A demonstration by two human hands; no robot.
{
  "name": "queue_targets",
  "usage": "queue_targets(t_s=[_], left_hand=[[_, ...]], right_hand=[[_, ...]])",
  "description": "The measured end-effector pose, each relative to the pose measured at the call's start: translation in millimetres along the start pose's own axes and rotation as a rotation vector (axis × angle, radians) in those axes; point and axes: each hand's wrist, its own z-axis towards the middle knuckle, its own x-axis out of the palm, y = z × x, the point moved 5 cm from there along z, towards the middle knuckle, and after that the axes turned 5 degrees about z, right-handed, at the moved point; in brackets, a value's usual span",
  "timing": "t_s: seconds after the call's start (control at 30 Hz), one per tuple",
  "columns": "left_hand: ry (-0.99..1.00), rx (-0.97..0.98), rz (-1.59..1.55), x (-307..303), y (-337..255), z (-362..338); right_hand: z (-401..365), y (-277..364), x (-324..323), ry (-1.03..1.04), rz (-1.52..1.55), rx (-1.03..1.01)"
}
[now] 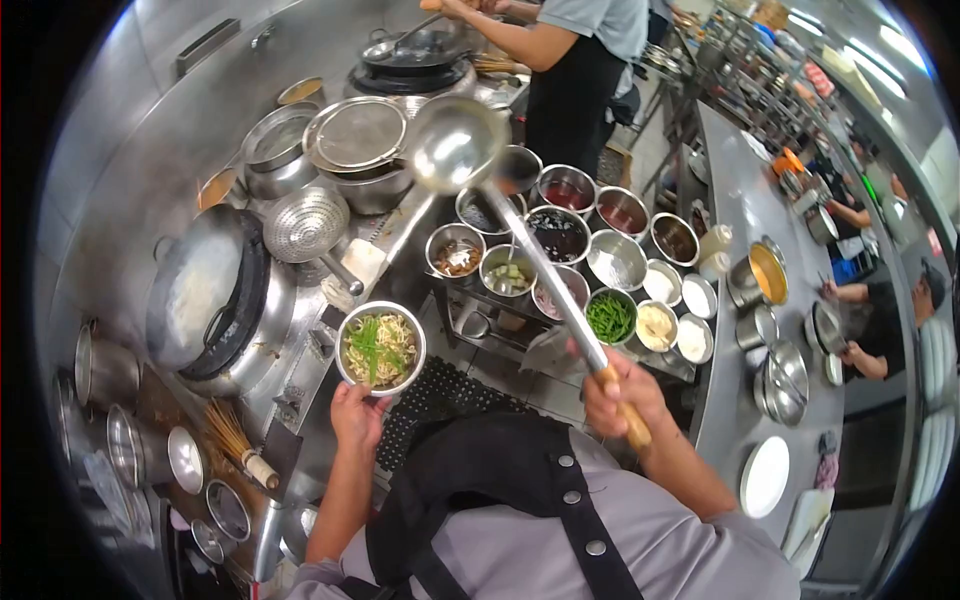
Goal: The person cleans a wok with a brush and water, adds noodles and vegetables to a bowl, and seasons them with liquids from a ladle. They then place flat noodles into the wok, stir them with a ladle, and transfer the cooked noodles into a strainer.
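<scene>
My left hand (pixel 362 415) grips the near rim of a round metal bowl (pixel 423 352), thumb over the edge. Pale bean sprouts and a heap of cut green stalks (pixel 371 345) fill this bowl. In my right hand (pixel 628 392), fingers wrapped round its wooden handle, is a long ladle (pixel 455 145). Its shiny cup is raised ahead of me, above the rows of ingredient pots, and hides part of what lies behind. To the left of the bowl a wok (pixel 195 290), with whitish steam or liquid in it, sits on the stove.
A perforated skimmer (pixel 306 224) and a mesh strainer (pixel 361 132) rest by the stove. Several ingredient pots, one with chopped greens (pixel 610 317), stand ahead. A bamboo brush (pixel 240 440) lies left. On the right counter is a white plate (pixel 765 477). A co-worker (pixel 575 80) stands at another wok.
</scene>
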Motion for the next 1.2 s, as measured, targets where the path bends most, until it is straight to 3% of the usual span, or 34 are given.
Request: queue_targets(t_s=[0.13,0.2,0.27,0.47,0.53,0.6,0.67,0.73,0.8,1.0,1.2], left_hand=[[0.012,-0.051,0.001,-11.5,16.7,-14.9],[0.019,-0.060,0.017,-23.8,25.4,-21.3],[0.024,-0.082,0.041,-28.8,30.1,-29.1],[-0.013,-0.013,0.075,-14.8,19.1,-63.7],[-0.022,0.019,0.083,-7.5,21.3,-73.8],[-0.014,0.029,0.071,3.2,27.7,-77.9],[-0.004,0.036,0.063,17.5,38.1,-82.8],[0.007,0.042,0.053,35.0,47.3,-88.7],[0.071,0.008,0.077,56.8,58.5,-92.2],[0.148,-0.028,0.159,127.8,93.3,-90.3],[0.373,-0.102,0.223,221.7,139.5,-60.6]], right_hand=[[28.1,36.1,-58.5,-0.567,-0.926,-0.233],[42.4,60.3,-85.2,-0.709,-1.267,-0.272],[57.9,74.0,-124.7,-0.754,-1.256,-0.236],[54.7,82.6,-155.7,-0.792,-1.061,-0.187],[54.8,90.0,-161.3,-0.564,-0.565,-0.242],[41.8,103.2,-172.3,-0.538,-0.457,-0.194],[36.6,107.9,-181.8,-0.388,-0.044,-0.194],[31.7,116.8,-194.7,-0.364,0.026,-0.177],[29.4,118.8,-200.8,-0.246,0.286,-0.089],[-19.5,121.6,-204.6,-0.181,0.232,-0.111],[-144.3,101.9,-146.9,-0.065,0.250,-0.148]])
